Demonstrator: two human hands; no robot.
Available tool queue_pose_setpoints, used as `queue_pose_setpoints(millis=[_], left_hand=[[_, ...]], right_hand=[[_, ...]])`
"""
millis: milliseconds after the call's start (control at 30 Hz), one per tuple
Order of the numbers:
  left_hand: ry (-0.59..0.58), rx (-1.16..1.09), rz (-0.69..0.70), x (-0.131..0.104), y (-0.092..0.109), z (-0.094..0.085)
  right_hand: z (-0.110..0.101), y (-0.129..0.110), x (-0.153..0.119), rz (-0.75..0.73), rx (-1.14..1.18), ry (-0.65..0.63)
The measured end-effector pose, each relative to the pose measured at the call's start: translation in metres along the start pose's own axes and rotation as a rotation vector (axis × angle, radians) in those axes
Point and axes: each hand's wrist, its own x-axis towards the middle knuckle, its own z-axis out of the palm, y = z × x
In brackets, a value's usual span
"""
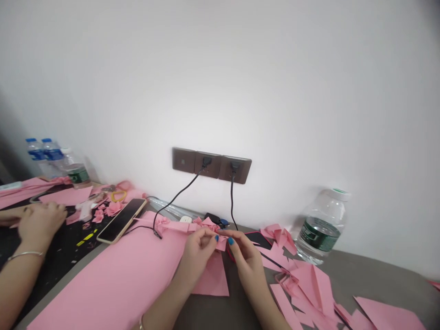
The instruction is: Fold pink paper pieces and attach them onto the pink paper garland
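Near the middle of the table, my left hand [196, 257] pinches one side of a small folded piece of pink paper [222, 244]. My right hand [246, 256] grips the other side between thumb and fingertips. My fingers partly hide the piece, so its exact shape is unclear. Crumpled pink paper bits [206, 223] lie just behind my hands. Beneath my left wrist, a large pink sheet [130, 270] spreads over the table, and a smaller pink sheet [215, 277] lies between my forearms.
A phone [123, 221] rests on the large sheet's far left edge. Pink scraps [314, 288] and a water bottle [323, 229] stand to the right. Black cables hang from the wall sockets [212, 165]. At left is another person's hand [41, 222], near several bottles [77, 172].
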Motion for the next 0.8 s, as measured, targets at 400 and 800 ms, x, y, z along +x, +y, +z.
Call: queue_pose_setpoints(millis=[400, 800], left_hand=[[-0.050, 0.151, 0.152, -0.0035, 0.0008, 0.0015], [0.016, 0.161, 0.181, 0.0041, 0.0059, -0.0001]], right_hand=[[0.0035, 0.0023, 0.0018, 0.104, 0.177, 0.031], [0.0064, 0.0033, 0.0023, 0.063, 0.146, 0.019]])
